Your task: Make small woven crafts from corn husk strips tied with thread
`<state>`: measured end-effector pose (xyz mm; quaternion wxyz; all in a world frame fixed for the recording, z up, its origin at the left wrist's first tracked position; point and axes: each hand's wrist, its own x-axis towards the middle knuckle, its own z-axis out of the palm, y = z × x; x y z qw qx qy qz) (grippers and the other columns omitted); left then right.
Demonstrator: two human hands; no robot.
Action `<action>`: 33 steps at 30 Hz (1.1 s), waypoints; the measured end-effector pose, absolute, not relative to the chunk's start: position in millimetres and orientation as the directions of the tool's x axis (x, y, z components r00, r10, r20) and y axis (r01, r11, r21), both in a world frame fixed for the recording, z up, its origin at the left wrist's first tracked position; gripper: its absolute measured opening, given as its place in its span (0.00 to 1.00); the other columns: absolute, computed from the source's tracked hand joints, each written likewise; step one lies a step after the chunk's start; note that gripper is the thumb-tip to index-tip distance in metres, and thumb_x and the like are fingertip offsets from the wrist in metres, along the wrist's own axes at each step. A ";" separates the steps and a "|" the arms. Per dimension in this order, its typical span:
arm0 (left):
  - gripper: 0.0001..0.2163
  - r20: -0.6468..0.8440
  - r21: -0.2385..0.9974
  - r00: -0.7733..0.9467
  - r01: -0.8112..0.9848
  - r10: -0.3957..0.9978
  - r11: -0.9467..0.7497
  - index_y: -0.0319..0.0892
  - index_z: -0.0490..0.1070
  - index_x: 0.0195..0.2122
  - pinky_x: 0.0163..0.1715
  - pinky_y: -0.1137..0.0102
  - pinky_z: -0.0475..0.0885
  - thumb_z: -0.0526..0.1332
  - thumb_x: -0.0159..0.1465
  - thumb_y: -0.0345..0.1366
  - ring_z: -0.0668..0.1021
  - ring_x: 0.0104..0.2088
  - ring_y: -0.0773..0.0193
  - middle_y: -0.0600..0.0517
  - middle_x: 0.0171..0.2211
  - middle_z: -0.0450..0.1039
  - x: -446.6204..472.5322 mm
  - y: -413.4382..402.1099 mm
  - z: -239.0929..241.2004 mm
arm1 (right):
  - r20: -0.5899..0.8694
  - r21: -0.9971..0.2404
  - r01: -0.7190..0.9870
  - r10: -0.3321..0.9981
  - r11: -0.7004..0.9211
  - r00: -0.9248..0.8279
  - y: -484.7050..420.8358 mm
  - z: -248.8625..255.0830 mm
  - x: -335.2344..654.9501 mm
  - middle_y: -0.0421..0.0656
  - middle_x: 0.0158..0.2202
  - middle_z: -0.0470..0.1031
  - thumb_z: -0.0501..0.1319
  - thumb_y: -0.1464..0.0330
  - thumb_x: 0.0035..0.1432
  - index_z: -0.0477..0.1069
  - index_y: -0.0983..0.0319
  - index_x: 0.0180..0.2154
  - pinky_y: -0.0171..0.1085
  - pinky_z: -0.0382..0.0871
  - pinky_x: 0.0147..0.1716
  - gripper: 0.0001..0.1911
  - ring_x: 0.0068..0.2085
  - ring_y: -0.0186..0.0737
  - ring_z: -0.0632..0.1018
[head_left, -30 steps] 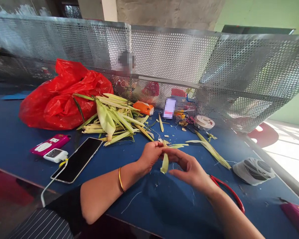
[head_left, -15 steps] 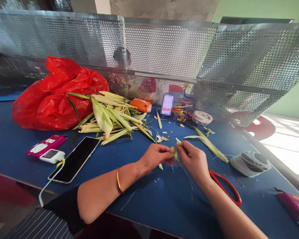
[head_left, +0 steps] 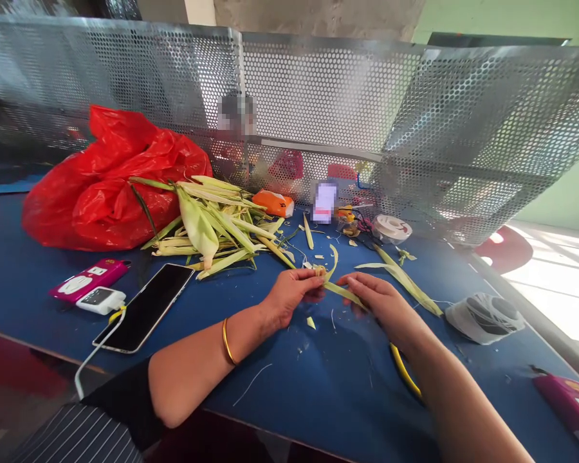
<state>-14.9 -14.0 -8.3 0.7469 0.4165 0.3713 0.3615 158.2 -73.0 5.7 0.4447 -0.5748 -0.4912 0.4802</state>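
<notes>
My left hand (head_left: pixel 292 294) pinches a small folded knot of pale green leaf strip (head_left: pixel 332 283) just above the blue table (head_left: pixel 289 386). A loose end of the strip curls up behind the knot. My right hand (head_left: pixel 381 299) is closed on the other end of the same strip, drawn out to the right and slightly down. A gold bangle (head_left: pixel 226 341) circles my left wrist. A pile of long leaf strips (head_left: pixel 212 228) lies behind my left hand. More strips (head_left: pixel 405 280) lie beyond my right hand.
A red plastic bag (head_left: pixel 110 186) sits at the back left. A black phone (head_left: pixel 147 307), a white charger (head_left: pixel 100 300) and a pink power bank (head_left: pixel 87 278) lie at the left. A tape roll (head_left: pixel 390 228), small fan (head_left: pixel 485 318) and perforated metal screen (head_left: pixel 367 109) stand behind.
My hands, close together around the knot half a second ago, have drawn apart. The right hand has pulled the strip out to the right.
</notes>
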 end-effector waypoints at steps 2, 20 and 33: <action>0.07 -0.270 0.869 0.476 -0.253 0.837 0.424 0.36 0.78 0.33 0.31 0.72 0.72 0.70 0.54 0.32 0.75 0.24 0.70 0.52 0.23 0.74 -16.3 -11.4 -6.5 | -0.152 -0.988 0.017 0.988 -0.152 -0.006 -76.8 13.0 161.0 0.41 0.26 0.77 0.66 0.55 0.50 0.77 0.62 0.39 0.34 0.63 0.23 0.19 0.22 0.33 0.70; 0.12 -0.211 0.904 0.507 -0.225 0.836 0.365 0.35 0.78 0.33 0.32 0.71 0.72 0.72 0.51 0.37 0.74 0.23 0.72 0.53 0.25 0.73 -14.9 -15.2 -9.4 | 0.389 -0.919 0.216 0.854 0.331 0.345 -77.2 -6.0 138.8 0.41 0.32 0.78 0.64 0.63 0.56 0.78 0.59 0.35 0.36 0.68 0.29 0.07 0.27 0.34 0.73; 0.06 -0.067 0.975 0.372 -0.172 0.926 0.140 0.36 0.75 0.28 0.29 0.72 0.71 0.69 0.51 0.32 0.74 0.24 0.70 0.54 0.24 0.74 -8.6 -20.5 -15.3 | 0.223 -0.859 0.509 0.938 0.060 0.265 -78.6 -3.7 140.9 0.39 0.20 0.71 0.62 0.59 0.53 0.75 0.61 0.26 0.35 0.60 0.25 0.13 0.23 0.36 0.69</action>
